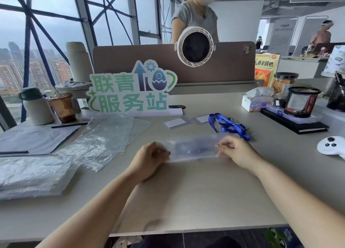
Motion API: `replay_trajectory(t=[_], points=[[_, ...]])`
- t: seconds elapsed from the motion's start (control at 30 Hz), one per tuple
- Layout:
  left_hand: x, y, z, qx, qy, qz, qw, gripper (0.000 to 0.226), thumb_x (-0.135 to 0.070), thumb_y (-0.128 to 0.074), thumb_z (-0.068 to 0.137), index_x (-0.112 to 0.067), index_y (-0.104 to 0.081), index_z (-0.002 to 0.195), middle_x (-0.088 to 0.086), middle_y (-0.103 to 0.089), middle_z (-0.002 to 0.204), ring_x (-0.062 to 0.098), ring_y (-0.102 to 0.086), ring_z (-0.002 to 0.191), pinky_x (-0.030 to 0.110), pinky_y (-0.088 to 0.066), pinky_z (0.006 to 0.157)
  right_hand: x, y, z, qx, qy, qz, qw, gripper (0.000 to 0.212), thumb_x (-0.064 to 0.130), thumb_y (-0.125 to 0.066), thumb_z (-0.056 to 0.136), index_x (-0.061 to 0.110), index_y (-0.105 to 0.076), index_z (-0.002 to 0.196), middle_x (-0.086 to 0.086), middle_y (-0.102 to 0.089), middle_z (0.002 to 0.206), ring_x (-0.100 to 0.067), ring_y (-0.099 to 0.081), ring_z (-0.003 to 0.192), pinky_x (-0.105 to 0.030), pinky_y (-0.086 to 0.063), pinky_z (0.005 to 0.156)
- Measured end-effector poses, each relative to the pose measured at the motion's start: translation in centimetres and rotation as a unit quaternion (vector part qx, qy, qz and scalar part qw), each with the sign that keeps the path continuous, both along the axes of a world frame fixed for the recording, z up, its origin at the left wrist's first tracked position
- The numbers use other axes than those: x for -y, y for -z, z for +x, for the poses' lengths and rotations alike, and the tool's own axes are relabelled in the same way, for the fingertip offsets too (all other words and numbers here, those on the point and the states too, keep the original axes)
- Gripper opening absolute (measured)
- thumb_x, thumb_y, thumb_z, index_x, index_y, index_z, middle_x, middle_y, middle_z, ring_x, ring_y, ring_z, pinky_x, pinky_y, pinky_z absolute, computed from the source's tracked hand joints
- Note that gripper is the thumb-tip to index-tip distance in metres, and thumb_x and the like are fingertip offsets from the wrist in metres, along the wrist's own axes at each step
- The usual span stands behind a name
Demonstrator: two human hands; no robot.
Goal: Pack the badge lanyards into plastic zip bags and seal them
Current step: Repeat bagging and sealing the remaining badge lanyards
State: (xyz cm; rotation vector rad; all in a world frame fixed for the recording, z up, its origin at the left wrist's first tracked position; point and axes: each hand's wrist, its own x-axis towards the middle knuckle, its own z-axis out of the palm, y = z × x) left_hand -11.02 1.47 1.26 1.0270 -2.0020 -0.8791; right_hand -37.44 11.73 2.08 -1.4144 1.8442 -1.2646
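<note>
1. Head view: left hand point(152, 159) and right hand point(234, 150) at opposite ends of a clear zip bag point(194, 148), low over the desk point(186, 191).
2. Left fingers curled shut, pinching the bag's left edge; right fingers pinched on the right edge. Bag stretched flat between the two, probably to line up the zip strip for pressing closed.
3. Inside the bag, a blurred blue shape, likely a packed lanyard; exact form too smeared to tell.
4. Just beyond the right hand, a loose blue lanyard point(229, 125) heaped on the desk, within easy reach for the next bag.
5. Near it, two white badge cards point(174, 122) lying flat, apart from the bag.
6. To the left, spare clear bags point(104, 135) spread out and a thicker stack point(33, 176) nearer the desk edge, kept clear of the working spot.
7. Seal not visibly closed; judged mid-sealing, with at least one lanyard left to pack.
</note>
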Motion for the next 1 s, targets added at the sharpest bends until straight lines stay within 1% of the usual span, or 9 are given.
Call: replay_trajectory(t=[0.1,0.17,0.23,0.3,0.43,0.57,0.77,0.9,1.0], points=[[0.8,-0.6,-1.9,-0.001,-0.073,0.046,0.996,0.014,-0.024,-0.068,0.084,-0.021,-0.059,0.074,-0.003,-0.069,0.068,0.02,-0.063,0.065,0.038,-0.054,0.071,2.1,0.0,0.0,0.011,0.088,0.007,0.996,0.019,0.03,-0.068,0.084,0.014,-0.059,0.083,-0.005,-0.069,0.076,-0.019,-0.063,0.076,-0.031,-0.044,0.072],[1.6,-0.6,-2.6,0.109,-0.144,0.031,0.983,0.017,-0.041,-0.063,0.084,-0.024,-0.059,0.084,-0.005,-0.07,0.084,0.019,-0.065,0.084,0.035,-0.051,0.079,3.6,0.5,-0.3,-0.061,0.148,0.065,0.985,0.027,0.043,-0.069,0.08,0.018,-0.057,0.08,-0.001,-0.065,0.08,-0.022,-0.06,0.08,-0.032,-0.045,0.072],[2.1,-0.4,-2.8,0.261,-0.208,-0.005,0.943,0.034,-0.056,-0.056,0.082,-0.03,-0.058,0.104,-0.005,-0.064,0.11,0.021,-0.056,0.108,0.035,-0.04,0.092,4.4,0.7,-0.3,-0.175,0.186,0.15,0.955,0.034,0.056,-0.064,0.078,0.024,-0.056,0.086,0.003,-0.061,0.087,-0.023,-0.06,0.087,-0.031,-0.046,0.078],[2.5,-0.3,-3.1,0.331,-0.228,-0.012,0.916,0.054,-0.065,-0.053,0.079,-0.029,-0.053,0.12,0.002,-0.052,0.128,0.025,-0.043,0.123,0.039,-0.032,0.099,5.0,0.8,-0.4,-0.241,0.191,0.184,0.934,0.039,0.063,-0.059,0.077,0.027,-0.058,0.093,0.003,-0.06,0.095,-0.023,-0.06,0.095,-0.033,-0.046,0.084],[3.7,-0.8,-3.8,0.327,-0.213,0.024,0.921,0.056,-0.06,-0.057,0.076,-0.03,-0.054,0.124,0.004,-0.046,0.132,0.027,-0.037,0.126,0.04,-0.029,0.1,6.4,0.8,-1.2,-0.159,0.165,0.153,0.961,0.028,0.05,-0.068,0.075,0.022,-0.064,0.08,0.004,-0.067,0.091,-0.022,-0.063,0.089,-0.039,-0.05,0.088],[4.5,-1.1,-4.5,0.326,-0.221,0.053,0.918,0.041,-0.039,-0.057,0.072,-0.023,-0.064,0.108,0.004,-0.055,0.122,0.027,-0.043,0.118,0.038,-0.033,0.097,7.0,0.5,-0.8,-0.075,0.152,0.14,0.975,0.016,0.026,-0.074,0.077,0.021,-0.059,0.075,-0.004,-0.066,0.084,-0.024,-0.062,0.085,-0.039,-0.05,0.085],[3.8,-1.8,-3.1,0.102,-0.176,0.058,0.977,0.007,-0.029,-0.06,0.083,-0.023,-0.057,0.082,0.005,-0.068,0.095,0.027,-0.062,0.088,0.036,-0.05,0.078,6.0,-1.1,0.0,-0.013,0.128,0.043,0.991,0.01,0.016,-0.066,0.085,0.013,-0.058,0.088,-0.006,-0.063,0.089,-0.023,-0.057,0.084,-0.033,-0.044,0.078],[2.3,-3.4,0.3,-0.041,-0.19,0.057,0.979,0.027,-0.021,-0.067,0.082,-0.021,-0.048,0.1,0.004,-0.065,0.093,0.021,-0.061,0.078,0.025,-0.041,0.053,4.9,-3.4,3.1,0.032,0.089,-0.015,0.995,0.017,0.012,-0.069,0.083,0.02,-0.053,0.082,-0.005,-0.064,0.088,-0.02,-0.062,0.074,-0.036,-0.049,0.081],[1.2,-4.6,4.4,-0.083,-0.222,0.028,0.971,0.038,-0.021,-0.07,0.081,-0.021,-0.042,0.107,0.003,-0.065,0.089,0.018,-0.06,0.074,0.026,-0.039,0.052,4.9,-4.6,6.9,0.053,0.072,-0.051,0.995,0.025,0.012,-0.071,0.081,0.015,-0.051,0.096,-0.003,-0.062,0.093,-0.019,-0.062,0.078,-0.033,-0.05,0.076]])
